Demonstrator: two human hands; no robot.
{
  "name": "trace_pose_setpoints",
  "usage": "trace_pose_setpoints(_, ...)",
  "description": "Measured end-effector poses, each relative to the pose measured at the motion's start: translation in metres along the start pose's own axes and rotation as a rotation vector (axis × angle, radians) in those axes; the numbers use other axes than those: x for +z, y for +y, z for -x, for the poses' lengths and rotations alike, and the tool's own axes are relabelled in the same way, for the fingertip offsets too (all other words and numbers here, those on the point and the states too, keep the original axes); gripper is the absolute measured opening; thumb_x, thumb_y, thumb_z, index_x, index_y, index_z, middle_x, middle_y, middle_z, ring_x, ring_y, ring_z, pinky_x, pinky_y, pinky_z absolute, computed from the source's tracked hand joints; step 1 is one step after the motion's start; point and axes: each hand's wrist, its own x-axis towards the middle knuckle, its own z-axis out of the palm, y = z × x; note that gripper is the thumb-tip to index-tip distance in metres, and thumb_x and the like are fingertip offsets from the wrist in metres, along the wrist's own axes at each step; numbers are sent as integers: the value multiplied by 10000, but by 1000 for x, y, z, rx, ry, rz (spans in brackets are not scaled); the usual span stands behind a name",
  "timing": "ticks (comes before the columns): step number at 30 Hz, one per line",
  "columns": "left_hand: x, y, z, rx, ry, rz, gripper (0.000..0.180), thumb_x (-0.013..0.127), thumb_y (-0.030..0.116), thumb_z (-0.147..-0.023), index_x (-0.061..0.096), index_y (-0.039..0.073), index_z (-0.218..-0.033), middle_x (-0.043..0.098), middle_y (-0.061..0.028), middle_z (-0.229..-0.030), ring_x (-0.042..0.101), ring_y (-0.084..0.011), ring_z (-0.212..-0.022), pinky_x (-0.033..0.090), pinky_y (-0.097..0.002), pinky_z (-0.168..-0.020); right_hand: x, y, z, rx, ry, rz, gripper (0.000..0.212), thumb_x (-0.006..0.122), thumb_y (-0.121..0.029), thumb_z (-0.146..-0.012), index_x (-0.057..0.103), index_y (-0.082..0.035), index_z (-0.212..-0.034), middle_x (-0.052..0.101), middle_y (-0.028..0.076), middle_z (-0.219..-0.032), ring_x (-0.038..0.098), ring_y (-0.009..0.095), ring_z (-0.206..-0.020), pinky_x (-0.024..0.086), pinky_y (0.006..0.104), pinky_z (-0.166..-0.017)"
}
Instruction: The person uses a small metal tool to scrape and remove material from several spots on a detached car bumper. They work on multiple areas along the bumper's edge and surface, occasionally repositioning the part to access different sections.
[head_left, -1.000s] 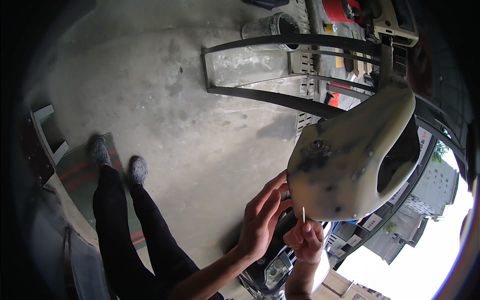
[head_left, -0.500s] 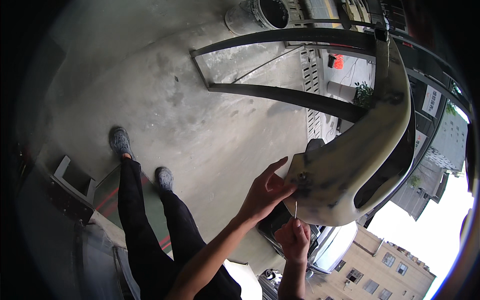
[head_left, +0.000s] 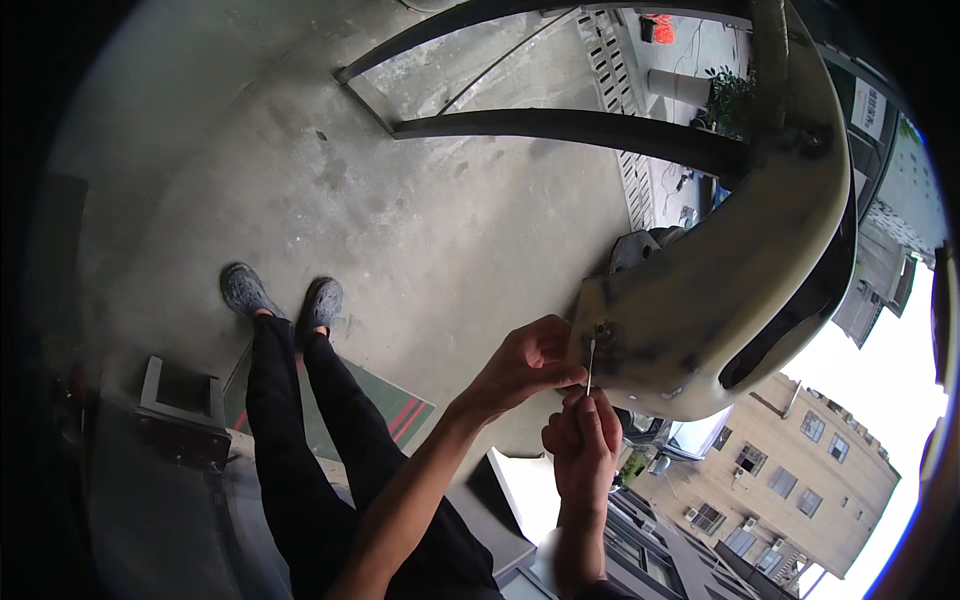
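Observation:
A curved car bumper, sanded to a patchy cream and grey, sticks out toward me from the right. My right hand is closed around a thin pale stick with a slightly thicker tip. The stick points up in front of the bumper's near end, just below a small dark hole. My left hand is at the bumper's left edge, fingers bent and thumb stretched toward the stick, with a gap between thumb and fingers. Whether the thumb touches the stick I cannot tell.
A dark metal frame extends left from the bumper. A slotted drain grate crosses the concrete floor. My shoes are beside a green mat. A metal bracket stands at lower left; a parked car is behind the bumper.
My view has shifted and my feet have come closer together. The right hand has moved up, bringing the stick's tip near the hole. The left hand's fingers have curled in.

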Motion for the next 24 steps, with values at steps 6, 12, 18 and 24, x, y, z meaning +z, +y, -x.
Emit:
trace_pose_setpoints(6,0,-5,-13,-21,-25,-17,319,767,144,-745,563,44,-969,626,-32,-875,593,-111,-867,477,-300,-812,17,1,4,4,46,-231,175,424,-192,-975,514,-44,-948,284,-46,-548,232,65,-450,210,244,-447)
trace_pose_setpoints(12,-1,-10,-16,-7,-7,67,244,764,145,-747,561,54,-849,598,-1,-802,559,-72,-822,457,-262,-748,15,4,-2,-45,18,-136,178,411,-183,-964,512,-37,-959,265,-50,-509,222,64,-419,201,248,-433)
trace_pose_setpoints(18,-2,-5,-19,-37,-24,78,250,755,126,-761,515,69,-720,510,45,-680,494,-25,-709,410,-220,-635,24,11,-3,-109,148,-163,193,426,-167,-964,513,6,-963,246,-57,-513,212,47,-425,185,232,-429)
trace_pose_setpoints(24,-10,-12,-22,-79,-55,53,201,753,108,-755,561,55,-776,590,13,-738,547,-38,-737,446,-217,-663,23,17,-2,-144,204,-158,196,428,-154,-964,508,24,-963,245,-54,-508,199,40,-418,173,231,-420)
